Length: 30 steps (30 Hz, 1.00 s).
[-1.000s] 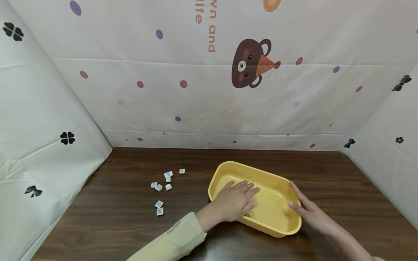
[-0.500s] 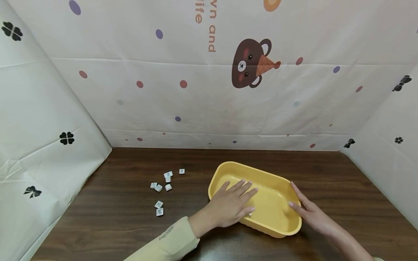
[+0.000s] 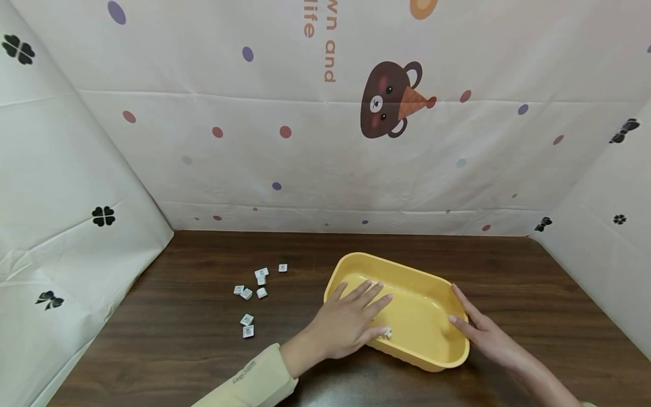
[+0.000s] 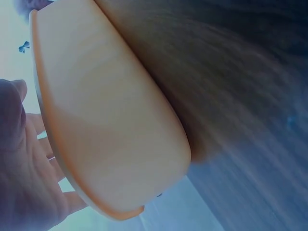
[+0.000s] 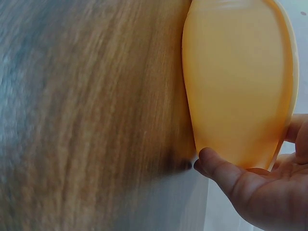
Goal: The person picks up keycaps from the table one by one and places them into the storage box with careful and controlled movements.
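Observation:
A shallow yellow plastic tub (image 3: 427, 316) stands at an angle on the brown table in the head view. My left hand (image 3: 343, 325) is over its left end, fingers spread and palm down, reaching across the near rim. In the left wrist view the same left hand (image 4: 29, 163) shows beyond the tub's rim (image 4: 53, 139). Beside my left thumb lies a small white piece (image 3: 387, 333) inside the tub. With my right hand (image 3: 490, 336) I hold the tub's right end at the rim; in the right wrist view its fingers (image 5: 224, 173) press the outer wall.
Several small white printed cubes (image 3: 247, 331) lie scattered on the wooden table (image 3: 188, 316) to the left of the tub. A white patterned cloth (image 3: 325, 158) hangs behind the table and along both sides.
My left hand has drawn back a little to the left and towards me, its fingers spreading wider. More of the white piece in the tub shows. My right hand and the tub stay put.

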Tool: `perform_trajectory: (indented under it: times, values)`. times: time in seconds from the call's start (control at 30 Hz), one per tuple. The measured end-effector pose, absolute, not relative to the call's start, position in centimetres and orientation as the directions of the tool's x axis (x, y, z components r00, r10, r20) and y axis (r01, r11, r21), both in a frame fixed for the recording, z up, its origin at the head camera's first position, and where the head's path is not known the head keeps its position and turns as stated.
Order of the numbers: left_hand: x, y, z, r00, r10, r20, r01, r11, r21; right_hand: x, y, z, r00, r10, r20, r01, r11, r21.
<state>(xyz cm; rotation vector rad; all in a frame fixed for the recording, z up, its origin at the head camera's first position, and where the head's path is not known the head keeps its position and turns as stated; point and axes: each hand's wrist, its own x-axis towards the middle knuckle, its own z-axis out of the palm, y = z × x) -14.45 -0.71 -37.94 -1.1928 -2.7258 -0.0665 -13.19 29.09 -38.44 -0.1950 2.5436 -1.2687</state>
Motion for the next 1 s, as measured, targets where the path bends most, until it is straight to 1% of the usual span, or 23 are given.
perform_trajectory:
  times: [0.2,0.4,0.5,0.73,1.0]
  values:
    - [-14.3,-1.3,-38.2,-0.667,0.727,0.165,0.733,0.68,-0.03,-13.2,29.1,-38.5,-0.949,-0.25,-0.194,0.007,0.596,-0.803]
    - [-14.1,-2.0,-38.6,-0.648,0.736,0.195,0.739,0.67,-0.07,-13.2,29.1,-38.5,-0.949,-0.246,-0.198,0.01,0.603,-0.798]
    - [-14.1,-2.3,-38.7,-0.646,0.735,0.204,0.739,0.67,-0.071,-13.2,29.1,-38.5,-0.948,-0.245,-0.201,0.012,0.607,-0.795]
    - [-14.0,-3.1,-38.4,-0.665,0.721,0.194,0.73,0.683,-0.033,-13.3,29.2,-38.5,-0.945,-0.244,-0.218,0.019,0.624,-0.781]
    - [-13.9,-4.1,-38.2,-0.671,0.711,0.209,0.72,0.692,-0.044,-13.3,29.1,-38.5,-0.94,-0.245,-0.236,0.03,0.63,-0.776]
